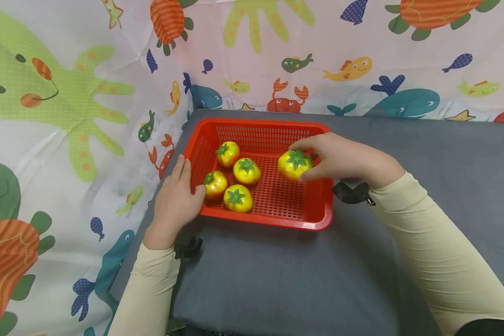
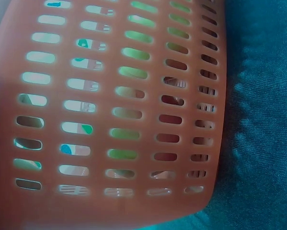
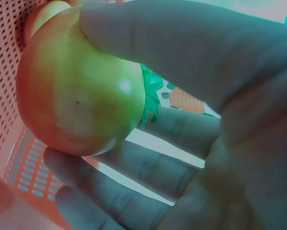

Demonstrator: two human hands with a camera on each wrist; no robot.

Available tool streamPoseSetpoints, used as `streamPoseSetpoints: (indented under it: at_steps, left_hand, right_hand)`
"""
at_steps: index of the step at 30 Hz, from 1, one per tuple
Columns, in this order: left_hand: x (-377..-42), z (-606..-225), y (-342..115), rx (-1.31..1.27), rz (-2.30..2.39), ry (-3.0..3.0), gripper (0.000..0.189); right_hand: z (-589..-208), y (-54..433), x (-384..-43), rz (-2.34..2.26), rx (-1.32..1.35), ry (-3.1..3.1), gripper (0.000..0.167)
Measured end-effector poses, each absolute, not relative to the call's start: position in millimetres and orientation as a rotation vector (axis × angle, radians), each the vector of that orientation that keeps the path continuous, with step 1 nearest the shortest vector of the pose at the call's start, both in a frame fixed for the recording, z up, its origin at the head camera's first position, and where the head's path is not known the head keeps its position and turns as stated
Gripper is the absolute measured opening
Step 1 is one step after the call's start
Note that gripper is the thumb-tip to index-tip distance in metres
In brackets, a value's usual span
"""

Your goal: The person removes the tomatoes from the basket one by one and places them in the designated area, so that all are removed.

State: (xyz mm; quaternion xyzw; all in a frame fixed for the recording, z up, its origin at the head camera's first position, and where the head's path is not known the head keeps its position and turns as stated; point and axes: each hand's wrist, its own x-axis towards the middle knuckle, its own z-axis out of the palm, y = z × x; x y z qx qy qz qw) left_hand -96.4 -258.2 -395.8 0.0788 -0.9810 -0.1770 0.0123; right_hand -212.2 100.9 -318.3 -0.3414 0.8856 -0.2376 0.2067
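Observation:
My right hand holds a yellow-and-red toy tomato with a green leafy top, thumb on one side and fingers on the other. It is over the right half of a red plastic basket. In the right wrist view, the thumb lies across the same tomato. My left hand grips the basket's left rim near the front corner, thumb towards the inside. Several more toy tomatoes sit together in the basket's left half. The left wrist view shows the slotted basket wall, with no fingers visible.
The basket stands on a grey cloth-covered table. A white curtain printed with sea animals hangs behind the table and along its left side. Dark wrist straps sit at both wrists.

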Motion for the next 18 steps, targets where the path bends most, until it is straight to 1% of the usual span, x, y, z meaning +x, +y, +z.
streamPoseSetpoints:
  at_steps: [11, 18]
  left_hand:
    - [-94, -392, -256, 0.264, -0.553, -3.075, 0.080]
    - [-94, -392, -255, 0.267, -0.549, -3.079, 0.080]
  right_hand:
    - [-309, 123, -214, -0.652, -0.867, 2.523, 0.064]
    - [-305, 140, -215, -0.672, -0.801, 2.539, 0.069]
